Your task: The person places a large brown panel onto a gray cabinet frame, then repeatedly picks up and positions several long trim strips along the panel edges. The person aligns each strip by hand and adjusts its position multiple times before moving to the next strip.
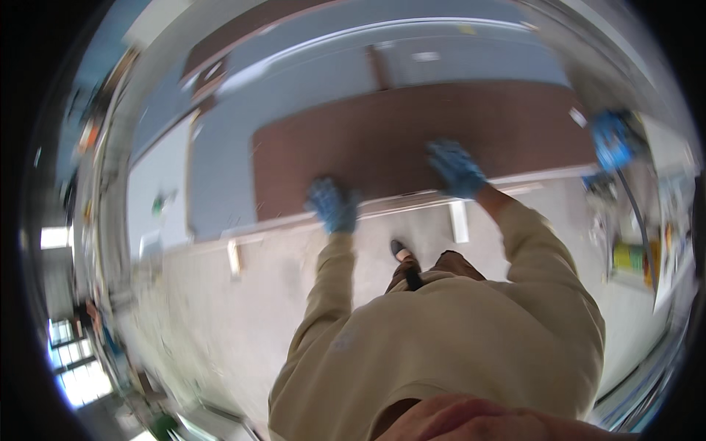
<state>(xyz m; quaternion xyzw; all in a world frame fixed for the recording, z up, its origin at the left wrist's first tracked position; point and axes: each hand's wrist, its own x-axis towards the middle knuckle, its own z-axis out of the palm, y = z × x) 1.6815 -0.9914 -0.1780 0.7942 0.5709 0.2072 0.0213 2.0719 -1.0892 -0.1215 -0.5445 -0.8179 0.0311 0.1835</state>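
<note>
A dark brown flat panel or sheet [500, 125] lies along the near side of a wide blue-grey worktable [294, 106]. My left hand [332, 204], in a blue glove, rests at its near edge, toward the left part of the panel. The thumb stands off from the fingers, and nothing shows in it. My right hand [457, 167], gloved alike, lies on the panel farther right, its fingers stretched out flat. Motion blurs both hands and the panel.
A white board [158, 187] covers the table's left end. At the right stands a blue tool or device [612, 140] with a dark cable hanging down. A green and yellow box [629, 257] sits lower right. Pale table legs [459, 222] stand near my feet.
</note>
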